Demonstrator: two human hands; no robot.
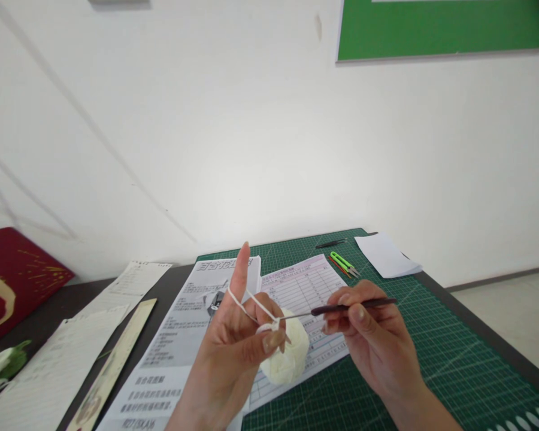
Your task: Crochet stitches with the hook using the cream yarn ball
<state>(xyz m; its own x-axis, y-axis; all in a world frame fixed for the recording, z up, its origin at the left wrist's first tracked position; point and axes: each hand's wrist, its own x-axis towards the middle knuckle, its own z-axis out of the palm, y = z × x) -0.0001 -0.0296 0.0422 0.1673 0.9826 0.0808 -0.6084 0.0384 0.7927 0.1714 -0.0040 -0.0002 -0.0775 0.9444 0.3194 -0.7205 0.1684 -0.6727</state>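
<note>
A small white crochet piece (269, 327) is pinched between the thumb and fingers of my left hand (238, 335). White yarn (239, 302) loops around its raised index finger and runs down to the piece. My right hand (377, 341) grips a crochet hook (335, 309) by its dark handle, and the thin metal shaft points left. The hook's tip meets the white stitches at my left fingertips; its exact place in the loop is too small to tell. Behind and below my left fingers sits a cream ball of yarn (291, 359), partly covered by them.
A printed instruction sheet (161, 359) and a lined form (305, 281) lie on the green cutting mat (449, 347). Farther back are green thread snips (342, 263), dark tweezers (331, 243) and white paper (386, 254). Handwritten sheets (58, 359) and a long pale strip (117, 365) lie left.
</note>
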